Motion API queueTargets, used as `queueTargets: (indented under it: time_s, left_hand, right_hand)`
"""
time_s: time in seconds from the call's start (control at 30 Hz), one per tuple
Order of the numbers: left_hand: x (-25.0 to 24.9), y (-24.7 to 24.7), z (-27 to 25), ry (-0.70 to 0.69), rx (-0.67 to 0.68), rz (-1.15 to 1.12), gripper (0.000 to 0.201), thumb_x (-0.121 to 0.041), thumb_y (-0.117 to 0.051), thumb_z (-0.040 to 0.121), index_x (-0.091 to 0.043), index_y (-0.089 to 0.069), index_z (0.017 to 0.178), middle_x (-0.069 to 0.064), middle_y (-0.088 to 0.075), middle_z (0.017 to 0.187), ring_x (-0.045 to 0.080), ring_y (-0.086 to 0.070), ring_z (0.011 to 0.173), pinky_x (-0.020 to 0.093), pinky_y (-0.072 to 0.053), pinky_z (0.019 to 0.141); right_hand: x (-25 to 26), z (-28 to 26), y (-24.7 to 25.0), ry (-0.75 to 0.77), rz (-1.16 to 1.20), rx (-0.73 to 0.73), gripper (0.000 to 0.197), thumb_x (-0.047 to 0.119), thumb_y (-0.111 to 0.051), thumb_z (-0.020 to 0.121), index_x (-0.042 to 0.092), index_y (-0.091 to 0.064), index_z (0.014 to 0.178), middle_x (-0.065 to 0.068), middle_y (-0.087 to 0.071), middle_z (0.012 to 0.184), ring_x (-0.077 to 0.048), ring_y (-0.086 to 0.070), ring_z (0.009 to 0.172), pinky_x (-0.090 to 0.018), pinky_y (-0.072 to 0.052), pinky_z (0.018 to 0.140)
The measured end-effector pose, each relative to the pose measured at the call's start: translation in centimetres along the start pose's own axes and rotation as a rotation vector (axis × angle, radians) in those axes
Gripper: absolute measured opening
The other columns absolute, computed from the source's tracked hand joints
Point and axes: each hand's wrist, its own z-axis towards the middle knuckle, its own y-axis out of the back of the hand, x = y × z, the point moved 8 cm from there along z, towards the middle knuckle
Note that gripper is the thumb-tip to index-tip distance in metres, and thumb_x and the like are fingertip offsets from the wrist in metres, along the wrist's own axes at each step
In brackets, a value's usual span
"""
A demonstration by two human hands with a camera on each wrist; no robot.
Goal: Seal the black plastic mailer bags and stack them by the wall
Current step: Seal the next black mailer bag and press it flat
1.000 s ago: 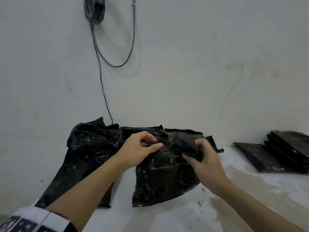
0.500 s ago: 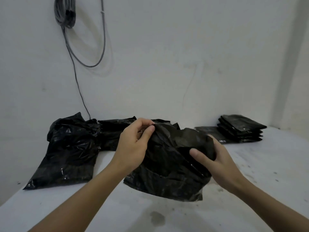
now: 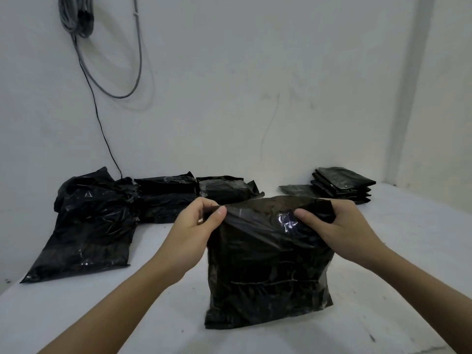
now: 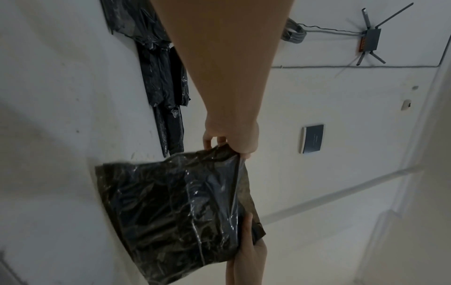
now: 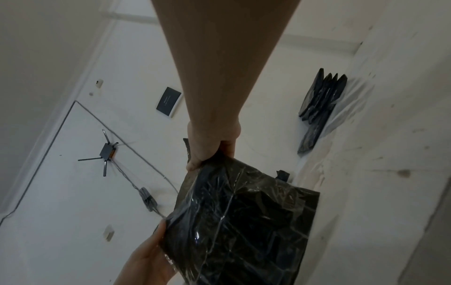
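Mailer bag [image 3: 268, 267] upright on table [image 3: 398, 290], hands pinching top corners

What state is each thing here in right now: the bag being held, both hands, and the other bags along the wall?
Held mailer bag: upright on the table, top edge stretched between both hands.
Left hand: pinches the bag's top left corner.
Right hand: grips the bag's top right corner.
Neat stack: flat bags piled by the wall.
Loose bags: crumpled, lying at the wall on the left.
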Motion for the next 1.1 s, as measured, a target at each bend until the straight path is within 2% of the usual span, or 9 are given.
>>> queueTargets:
  time_s: [0.13,0.23,0.47,0.57,0.73,0.8,0.93,1.03,1.1]
  left_hand:
    - [-0.7,0.5,0.1,-0.089,-0.006,0.056,0.009,-0.015,-0.061,0.090,-0.019,-0.065,0.083,-0.008,-0.065,0.076,0.010,-0.060,0.077,0.027,-0.048,0.067]
    - [-1.2,0.3,0.5,-0.113,-0.008,0.039,0.008,-0.011,-0.061,0.091,-0.017,-0.065,0.086,-0.003,-0.067,0.078,0.012,-0.062,0.074,0.023,-0.050,0.061]
    - [-1.2,-1.3,1.2,-0.107,-0.056,-0.061,0.010,-0.006,-0.061,0.089,-0.015,-0.065,0.088,-0.003,-0.071,0.077,0.012,-0.066,0.079,0.026,-0.052,0.074]
    - [-1.4,-2.4,1.2,-0.134,-0.072,-0.070,0.010,-0.007,-0.064,0.087,-0.016,-0.066,0.088,-0.003,-0.072,0.077,0.011,-0.067,0.078,0.025,-0.052,0.076]
    - [-2.1,-4.9,1.5,-0.164,-0.071,-0.089,0.010,-0.005,-0.067,0.084,-0.015,-0.065,0.085,-0.004,-0.070,0.071,0.007,-0.065,0.068,0.018,-0.052,0.064]
    - [-2.2,-5.9,1.8,-0.164,-0.063,-0.098,0.011,-0.003,-0.068,0.082,-0.014,-0.065,0.084,-0.005,-0.071,0.071,0.006,-0.066,0.069,0.015,-0.051,0.064]
    - [-1.8,-7.6,2.3,-0.082,-0.057,-0.184,0.015,-0.004,-0.071,0.079,-0.014,-0.067,0.089,0.000,-0.074,0.081,0.013,-0.070,0.080,0.022,-0.053,0.073]
    - [-1.3,-9.0,2.3,0.029,-0.004,-0.302,0.017,-0.012,-0.071,0.074,-0.011,-0.070,0.091,0.002,-0.075,0.082,0.010,-0.070,0.075,0.017,-0.053,0.062]
    - [-1.1,-9.7,2.2,0.079,0.034,-0.334,0.024,-0.021,-0.070,0.069,-0.012,-0.072,0.090,0.000,-0.074,0.080,0.007,-0.068,0.070,0.016,-0.051,0.059]
  right_hand:
    - [0.1,-0.3,0.2,-0.021,0.132,0.136,0.014,0.022,-0.075,0.065,0.015,-0.075,0.077,0.001,-0.073,0.072,-0.010,-0.070,0.067,-0.015,-0.051,0.059]
    - [0.0,-0.4,1.1,-0.019,0.131,0.138,0.020,0.014,-0.077,0.064,0.008,-0.075,0.082,-0.006,-0.074,0.078,-0.020,-0.072,0.071,-0.020,-0.055,0.062]
    - [0.2,-0.1,3.7,0.027,0.081,0.013,0.017,0.002,-0.067,0.082,0.018,-0.072,0.080,0.005,-0.073,0.071,-0.005,-0.066,0.062,-0.016,-0.051,0.056]
    - [0.0,-0.1,4.9,0.060,0.019,-0.016,0.018,0.006,-0.063,0.087,0.018,-0.074,0.080,0.001,-0.073,0.074,-0.007,-0.066,0.067,-0.024,-0.054,0.066]
    - [-0.4,-0.5,7.6,0.100,0.037,-0.090,0.031,0.003,-0.066,0.084,0.030,-0.078,0.077,0.009,-0.074,0.076,-0.003,-0.067,0.071,-0.015,-0.051,0.068]
    - [-0.6,-0.6,8.8,0.106,0.062,-0.116,0.030,0.005,-0.068,0.081,0.034,-0.077,0.077,0.007,-0.074,0.078,-0.004,-0.068,0.073,-0.014,-0.051,0.070]
    - [-1.6,-0.6,11.0,0.066,0.159,-0.149,0.016,0.020,-0.069,0.069,0.032,-0.078,0.075,0.003,-0.075,0.079,-0.008,-0.068,0.074,-0.017,-0.052,0.071]
    - [-2.6,-0.8,12.2,0.009,0.216,-0.121,0.011,0.026,-0.072,0.068,0.028,-0.079,0.076,-0.003,-0.075,0.079,-0.012,-0.069,0.072,-0.021,-0.054,0.065]
    - [-3.4,-0.9,12.5,-0.028,0.252,-0.046,0.032,0.044,-0.081,0.062,0.020,-0.079,0.084,-0.009,-0.075,0.084,-0.015,-0.070,0.075,-0.023,-0.055,0.063]
